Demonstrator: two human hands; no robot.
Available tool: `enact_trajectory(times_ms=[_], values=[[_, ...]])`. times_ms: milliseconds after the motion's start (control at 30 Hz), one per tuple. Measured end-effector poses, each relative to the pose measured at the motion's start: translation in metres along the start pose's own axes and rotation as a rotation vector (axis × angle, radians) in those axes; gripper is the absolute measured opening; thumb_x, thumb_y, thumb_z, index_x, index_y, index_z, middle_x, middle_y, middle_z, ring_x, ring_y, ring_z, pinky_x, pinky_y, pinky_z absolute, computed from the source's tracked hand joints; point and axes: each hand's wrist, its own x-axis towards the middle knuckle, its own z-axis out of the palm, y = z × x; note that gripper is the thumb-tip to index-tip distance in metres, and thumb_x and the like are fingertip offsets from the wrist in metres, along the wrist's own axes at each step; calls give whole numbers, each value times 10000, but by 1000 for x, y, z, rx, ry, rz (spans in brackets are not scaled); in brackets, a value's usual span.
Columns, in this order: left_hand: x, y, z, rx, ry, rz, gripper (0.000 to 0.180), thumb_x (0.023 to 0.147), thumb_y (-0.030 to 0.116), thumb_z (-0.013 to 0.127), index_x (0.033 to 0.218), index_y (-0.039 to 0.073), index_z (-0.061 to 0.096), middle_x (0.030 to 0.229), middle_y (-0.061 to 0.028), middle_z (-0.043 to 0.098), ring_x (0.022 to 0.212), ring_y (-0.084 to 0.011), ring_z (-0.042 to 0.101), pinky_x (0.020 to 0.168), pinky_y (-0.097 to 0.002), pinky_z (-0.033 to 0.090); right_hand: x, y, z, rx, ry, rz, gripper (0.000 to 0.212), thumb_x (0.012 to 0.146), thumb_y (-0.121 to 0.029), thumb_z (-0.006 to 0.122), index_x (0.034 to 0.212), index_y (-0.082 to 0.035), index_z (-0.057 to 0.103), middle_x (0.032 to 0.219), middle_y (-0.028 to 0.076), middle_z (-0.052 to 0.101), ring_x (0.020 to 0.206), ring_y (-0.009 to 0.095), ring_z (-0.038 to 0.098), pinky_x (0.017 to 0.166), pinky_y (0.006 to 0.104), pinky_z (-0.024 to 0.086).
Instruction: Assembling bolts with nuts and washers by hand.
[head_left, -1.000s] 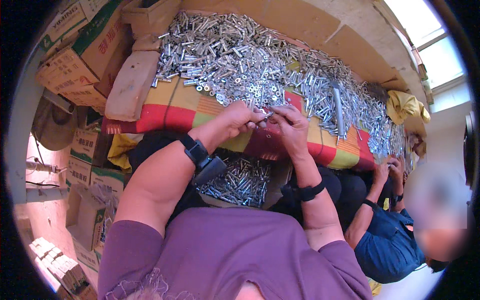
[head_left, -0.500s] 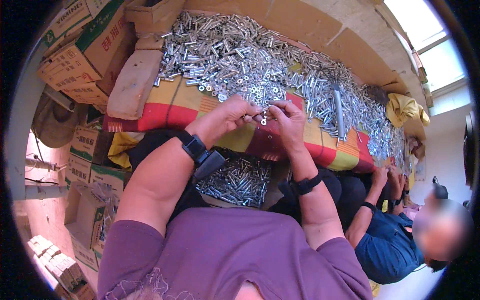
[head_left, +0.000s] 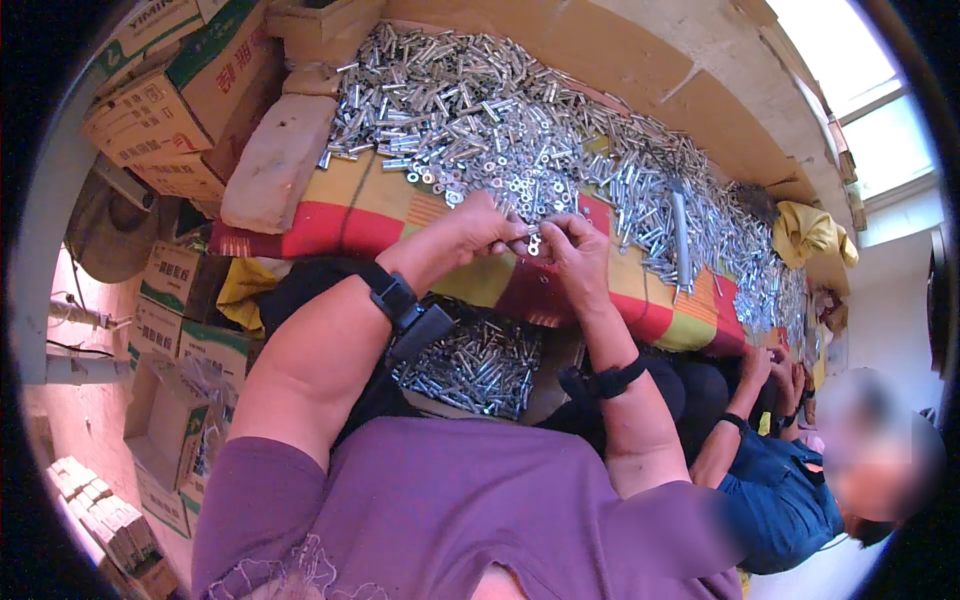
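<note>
My left hand [head_left: 485, 228] and my right hand [head_left: 577, 248] meet above the near edge of a checked cloth [head_left: 350, 228], both with fingers pinched closed. Small silver metal parts show between the fingertips; one ring looks like a washer [head_left: 534, 248], and I cannot tell whether it is held or lies beneath. The fingers hide the rest of what each hand grips. Just beyond my hands lie loose washers and nuts [head_left: 535, 185], with a heap of metal sleeves and bolts [head_left: 450, 90] behind them.
Below the cloth's edge is a container of bolts [head_left: 475, 370]. A pale block [head_left: 280, 165] and cardboard boxes [head_left: 190, 95] stand at left. A grey metal bar [head_left: 681, 235] lies on the heap at right. A co-worker [head_left: 770, 495] sits at right, hands at the cloth's edge.
The view has shifted slightly. My fingertips have changed their hold a little, and more of the small silver parts shows between them. Both hands stay close together.
</note>
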Motion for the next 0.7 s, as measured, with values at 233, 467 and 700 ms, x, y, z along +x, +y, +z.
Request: enact_trajectory(times_ms=[233, 467, 700], values=[[-8, 10, 9, 53, 24, -6, 100, 814, 123, 650, 801, 35, 606, 631, -70, 636, 387, -63, 434, 342, -208, 286, 3, -2, -1, -352, 62, -194, 186, 824, -158, 651, 733, 2, 624, 622, 5, 557, 563, 57, 469, 490, 244, 390], [-8, 4, 20, 241, 37, 229, 81, 806, 105, 650, 780, 29, 636, 634, -59, 642, 410, -80, 496, 374, -225, 374, 11, 3, -9, -405, -31, -83, 367, 876, -311, 595, 670, -6, 600, 615, 26, 572, 535, 87, 487, 470, 263, 379], [-19, -7, 36, 183, -122, 216, 91, 796, 107, 657, 746, 31, 647, 628, -37, 641, 404, -78, 486, 388, -228, 386, 11, -10, 14, 533, 119, -17, 660, 968, -495, 252, 1109, 99, 502, 1146, 202, 544, 1125, 276, 497, 1027, 382, 337]])
